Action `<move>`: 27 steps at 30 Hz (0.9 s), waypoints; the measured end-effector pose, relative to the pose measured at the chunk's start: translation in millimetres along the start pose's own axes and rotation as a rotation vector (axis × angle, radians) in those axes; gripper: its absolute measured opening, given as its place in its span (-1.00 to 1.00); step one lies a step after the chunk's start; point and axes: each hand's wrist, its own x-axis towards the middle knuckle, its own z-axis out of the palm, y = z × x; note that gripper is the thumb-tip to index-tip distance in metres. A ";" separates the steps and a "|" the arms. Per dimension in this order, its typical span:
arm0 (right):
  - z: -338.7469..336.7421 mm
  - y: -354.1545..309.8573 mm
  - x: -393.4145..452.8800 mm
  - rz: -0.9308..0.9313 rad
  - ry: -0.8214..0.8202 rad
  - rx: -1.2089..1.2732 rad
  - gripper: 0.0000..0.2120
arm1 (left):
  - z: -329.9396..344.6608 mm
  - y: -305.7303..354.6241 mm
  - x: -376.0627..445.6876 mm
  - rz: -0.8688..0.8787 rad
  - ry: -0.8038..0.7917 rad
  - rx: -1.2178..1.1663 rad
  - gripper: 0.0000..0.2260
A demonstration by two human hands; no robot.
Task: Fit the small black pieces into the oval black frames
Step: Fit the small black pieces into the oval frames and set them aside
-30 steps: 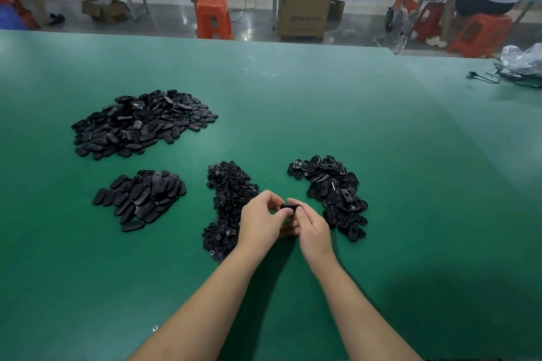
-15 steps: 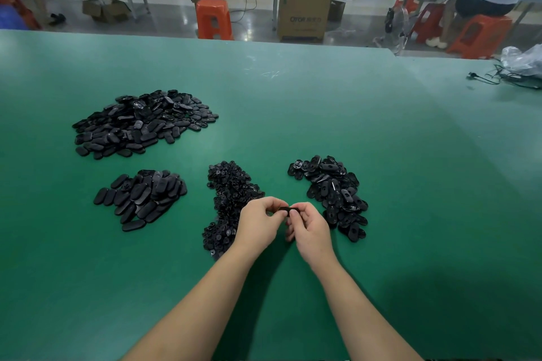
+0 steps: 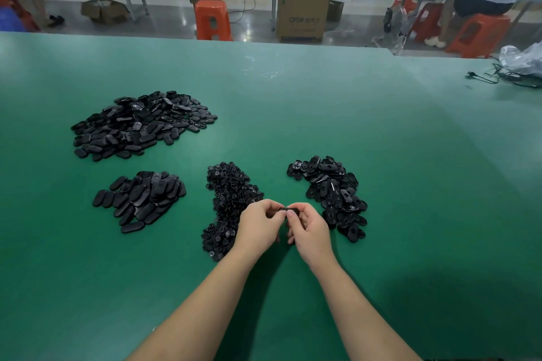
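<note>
1. Green bench (image 3: 381,155) in a workshop, stools and cartons behind.
2. Oval black frame (image 3: 290,211) sits between both hands, held just above the bench, between the middle and right piles. Mostly hidden, only its top edge shows.
3. Left hand (image 3: 258,227): fingers curled, pinching the frame's left end. Right hand (image 3: 308,228): fingers curled round the right end, thumb on top. Whether a small piece is already in the frame, cannot tell.
4. Handling, my guess: light, stiff moulded plastic, smooth and a bit slippery, not fragile. Best held by the two narrow ends, leaving the middle opening free for pressing the small piece in.
5. Four piles, pieces too many to count in each.
6. Small black pieces pile (image 3: 231,205): just left of the hands, the left hand overlapping its edge.
7. Open frames pile (image 3: 331,196): just right of the hands, holes visible.
8. Flat ovals pile (image 3: 140,199): near left, well apart from the hands.
9. Big ovals pile (image 3: 140,126): far left, the largest; probably finished ones.
10. One frame in hand.
</note>
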 end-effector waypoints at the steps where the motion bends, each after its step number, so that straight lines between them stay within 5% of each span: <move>1: -0.3 0.0 -0.1 0.002 -0.001 0.006 -0.91 | 0.3 0.1 0.0 -0.003 0.000 -0.003 -0.94; 27: -0.5 -9.3 -4.5 0.016 0.034 0.067 -0.84 | 6.1 6.9 -5.1 -0.056 0.045 -0.015 -0.96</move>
